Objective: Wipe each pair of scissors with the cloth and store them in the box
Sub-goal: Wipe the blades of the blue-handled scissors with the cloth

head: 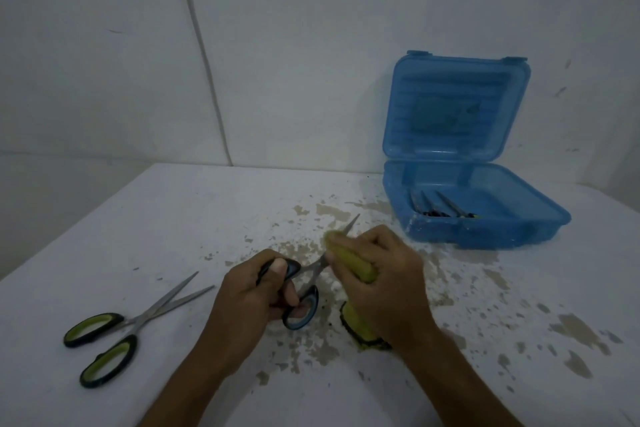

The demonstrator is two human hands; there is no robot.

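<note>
The left hand [249, 291] grips the blue scissors [304, 284] by the handles, the right hand [381, 274] clamps the cloth [353, 263] round the blades (tip poking out beyond), over a white, stained table [173, 218], box [485, 218] open against the wall.

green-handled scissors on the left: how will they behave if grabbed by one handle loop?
The green scissors lie with blades apart, so the free half would probably swing on the pivot. Metal blades and thick handles suggest they are rigid, not floppy. Lying flat on the table, they should slide rather than roll if pushed.
</note>
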